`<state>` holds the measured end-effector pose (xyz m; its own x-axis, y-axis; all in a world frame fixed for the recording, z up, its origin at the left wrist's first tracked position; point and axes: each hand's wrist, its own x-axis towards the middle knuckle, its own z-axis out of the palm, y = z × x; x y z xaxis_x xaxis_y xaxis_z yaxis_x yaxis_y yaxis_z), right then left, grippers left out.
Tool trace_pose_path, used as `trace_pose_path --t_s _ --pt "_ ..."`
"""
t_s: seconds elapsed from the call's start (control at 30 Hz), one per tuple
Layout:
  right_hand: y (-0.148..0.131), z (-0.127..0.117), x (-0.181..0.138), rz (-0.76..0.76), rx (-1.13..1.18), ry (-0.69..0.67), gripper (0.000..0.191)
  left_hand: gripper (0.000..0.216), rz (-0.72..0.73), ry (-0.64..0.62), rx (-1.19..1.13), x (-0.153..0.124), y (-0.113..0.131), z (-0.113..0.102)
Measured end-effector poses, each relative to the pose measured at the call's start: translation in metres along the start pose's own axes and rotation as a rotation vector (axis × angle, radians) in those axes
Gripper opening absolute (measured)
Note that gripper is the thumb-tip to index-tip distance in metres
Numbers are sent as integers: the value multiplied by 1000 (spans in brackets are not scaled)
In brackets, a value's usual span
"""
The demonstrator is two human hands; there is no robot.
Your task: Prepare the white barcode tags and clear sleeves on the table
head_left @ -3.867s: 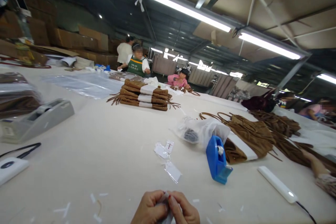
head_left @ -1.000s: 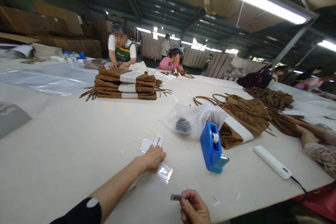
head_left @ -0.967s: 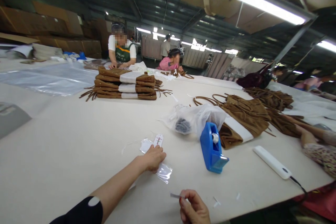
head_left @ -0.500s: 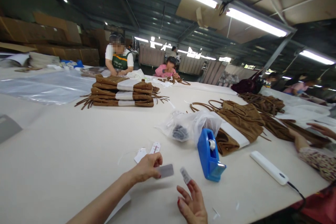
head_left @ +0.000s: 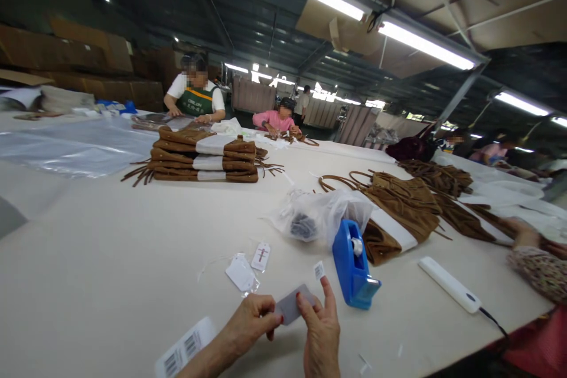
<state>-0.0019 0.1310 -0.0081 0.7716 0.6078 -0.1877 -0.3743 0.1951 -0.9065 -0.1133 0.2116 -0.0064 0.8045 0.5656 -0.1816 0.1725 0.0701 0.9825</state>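
Note:
A small grey card (head_left: 291,305) is pinched at its left end by my left hand (head_left: 252,320) and at its right end by my right hand (head_left: 322,331). On the raised index fingertip of my right hand sticks a small white barcode sticker (head_left: 318,270). Just beyond my left hand lie a white hang tag (head_left: 241,273) in clear plastic and a second tag with red print (head_left: 261,256). A sheet of barcode stickers (head_left: 186,349) lies partly under my left forearm. To the right of my hands stands a blue tape dispenser (head_left: 353,266).
Folded brown suede garments with white paper bands form a stack (head_left: 204,156). More brown garments (head_left: 394,207) lie at right, beside a clear plastic bag (head_left: 305,215) and a white corded device (head_left: 449,284). A co-worker's sleeve (head_left: 538,271) reaches in from the right; two people work across the table.
My right hand has moved up and left and now grips the card's right end. The sticker stays on its index finger. My left hand has shifted slightly down, uncovering more of the tags.

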Motion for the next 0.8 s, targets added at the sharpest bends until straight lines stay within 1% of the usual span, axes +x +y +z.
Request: trace_pose_path --t_s 0.07,0.2,0.33,0.43,0.57,0.67,0.73,0.8 --pt "0 -1 1 -2 1 8 93 25 -25 6 -63 -2 -2 4" --pt "3 1 -3 25 1 19 97 22 -70 54 -109 -2 -4 12" --pt "13 2 -12 84 -8 -7 99 21 -73 82 -156 0 -12 17" --pt "20 1 -15 82 -11 -5 98 23 -65 125 -163 1 -18 19" --pt "20 1 -13 65 -17 -15 102 22 -81 161 -131 -1 -15 21" --pt "18 3 -14 65 -20 17 103 31 -79 197 -135 -3 -10 24" --pt "18 4 -16 69 -26 31 102 30 -68 236 -160 -4 -11 25" --pt "18 4 -18 70 -43 17 100 30 -69 262 -196 -4 -15 25"
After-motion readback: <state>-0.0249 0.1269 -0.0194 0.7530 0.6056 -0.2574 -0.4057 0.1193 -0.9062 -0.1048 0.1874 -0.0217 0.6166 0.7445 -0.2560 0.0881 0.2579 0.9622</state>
